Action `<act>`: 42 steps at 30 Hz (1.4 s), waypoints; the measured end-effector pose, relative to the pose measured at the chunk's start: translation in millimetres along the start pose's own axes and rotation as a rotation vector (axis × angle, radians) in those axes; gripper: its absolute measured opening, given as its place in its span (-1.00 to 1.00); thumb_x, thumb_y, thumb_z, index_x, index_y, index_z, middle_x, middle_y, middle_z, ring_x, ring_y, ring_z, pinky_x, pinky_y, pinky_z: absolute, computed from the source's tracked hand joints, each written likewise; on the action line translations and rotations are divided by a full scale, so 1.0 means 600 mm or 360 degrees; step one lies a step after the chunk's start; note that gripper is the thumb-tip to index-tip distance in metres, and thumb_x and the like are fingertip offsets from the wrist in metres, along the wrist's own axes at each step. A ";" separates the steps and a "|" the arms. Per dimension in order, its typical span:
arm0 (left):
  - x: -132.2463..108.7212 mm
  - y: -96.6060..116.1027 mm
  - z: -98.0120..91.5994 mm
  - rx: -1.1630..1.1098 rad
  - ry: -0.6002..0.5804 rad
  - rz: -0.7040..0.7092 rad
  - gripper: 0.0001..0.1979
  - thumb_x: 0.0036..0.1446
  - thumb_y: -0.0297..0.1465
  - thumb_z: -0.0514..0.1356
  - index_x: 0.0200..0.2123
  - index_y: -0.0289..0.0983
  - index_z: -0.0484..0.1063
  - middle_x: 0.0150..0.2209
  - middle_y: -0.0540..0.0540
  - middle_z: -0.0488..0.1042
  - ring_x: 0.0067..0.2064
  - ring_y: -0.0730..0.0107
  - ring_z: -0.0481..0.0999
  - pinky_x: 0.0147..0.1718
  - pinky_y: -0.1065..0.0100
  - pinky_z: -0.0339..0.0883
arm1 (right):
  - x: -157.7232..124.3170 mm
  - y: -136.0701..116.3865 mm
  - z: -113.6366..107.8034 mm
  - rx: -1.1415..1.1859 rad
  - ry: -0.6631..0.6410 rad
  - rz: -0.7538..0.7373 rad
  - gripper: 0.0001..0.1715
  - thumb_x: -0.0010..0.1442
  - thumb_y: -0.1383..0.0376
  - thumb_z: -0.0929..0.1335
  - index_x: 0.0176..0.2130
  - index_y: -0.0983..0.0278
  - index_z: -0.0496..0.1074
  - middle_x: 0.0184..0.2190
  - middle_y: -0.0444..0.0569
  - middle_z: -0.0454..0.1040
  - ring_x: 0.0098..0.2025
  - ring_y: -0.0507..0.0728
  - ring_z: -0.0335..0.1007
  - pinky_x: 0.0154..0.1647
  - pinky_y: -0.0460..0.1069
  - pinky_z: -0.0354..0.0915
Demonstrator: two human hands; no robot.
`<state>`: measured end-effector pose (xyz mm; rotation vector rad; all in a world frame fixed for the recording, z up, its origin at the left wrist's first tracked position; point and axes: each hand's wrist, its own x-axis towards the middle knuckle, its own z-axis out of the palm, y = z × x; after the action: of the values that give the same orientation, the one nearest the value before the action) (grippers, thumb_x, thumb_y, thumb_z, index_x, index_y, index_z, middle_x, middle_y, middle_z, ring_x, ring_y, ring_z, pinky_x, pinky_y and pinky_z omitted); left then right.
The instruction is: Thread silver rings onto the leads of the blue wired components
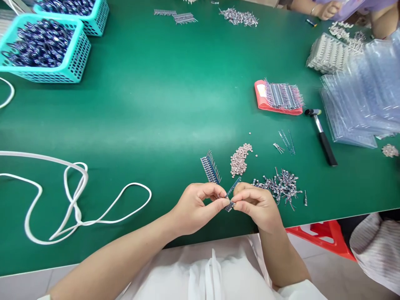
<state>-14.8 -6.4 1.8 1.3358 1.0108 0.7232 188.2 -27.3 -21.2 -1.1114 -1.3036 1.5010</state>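
Note:
Close to the table's front edge, a narrow blue circuit-board strip (233, 187) is pinched between my two hands. My left hand (200, 206) is closed on its near end with thumb and forefinger. The fingertips of my right hand (258, 204) are pressed together at the same end, on a tiny part mostly hidden by the fingers. Just beyond my left hand lies a similar strip (210, 167) with a row of thin metal leads. A heap of small pale round pieces (240, 160) is beyond my hands. Right of them lies a pile of small leaded components (283, 183).
A red-wrapped bundle of leaded strips (283, 96), a hammer (321, 137) and stacked clear plastic trays (359, 96) are at right. White cable (75, 200) loops at left, below turquoise baskets (78, 54) of dark coiled parts. Another person's hand (328, 10) is at far right.

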 end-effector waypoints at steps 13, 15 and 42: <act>0.000 0.007 0.000 0.0055 0.0001 0.0048 -0.87 0.12 -0.46 0.25 -0.48 -0.30 0.52 -0.52 -0.04 0.55 -0.46 0.41 0.46 -0.41 0.42 0.34 | -0.001 0.002 0.000 -0.0032 0.0022 0.0066 -0.90 0.08 0.21 0.53 -0.36 0.17 0.64 -0.45 -0.06 0.52 -0.39 0.07 0.43 -0.42 -0.01 0.39; 0.000 0.007 -0.001 0.0057 -0.0026 0.0042 -0.87 0.12 -0.46 0.25 -0.47 -0.30 0.53 -0.51 -0.05 0.56 -0.45 0.41 0.47 -0.40 0.42 0.35 | -0.002 0.003 -0.001 -0.0010 0.0005 0.0105 -0.88 0.06 0.19 0.54 -0.38 0.17 0.64 -0.45 -0.06 0.52 -0.40 0.07 0.43 -0.43 -0.02 0.40; 0.007 -0.021 0.006 -0.0579 -0.0061 -0.0367 -0.87 0.06 -0.39 0.36 -0.33 -0.31 0.51 -0.38 -0.04 0.56 -0.32 0.41 0.53 -0.25 0.38 0.40 | -0.001 0.011 -0.007 0.0068 0.0096 -0.0010 -0.95 0.19 0.30 0.46 -0.29 0.14 0.59 -0.38 -0.11 0.40 -0.30 0.07 0.34 -0.28 -0.02 0.27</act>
<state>-11.6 -5.9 -11.2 0.8993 0.9321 0.6655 191.9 -27.5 -28.1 -1.1158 -1.2278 1.4728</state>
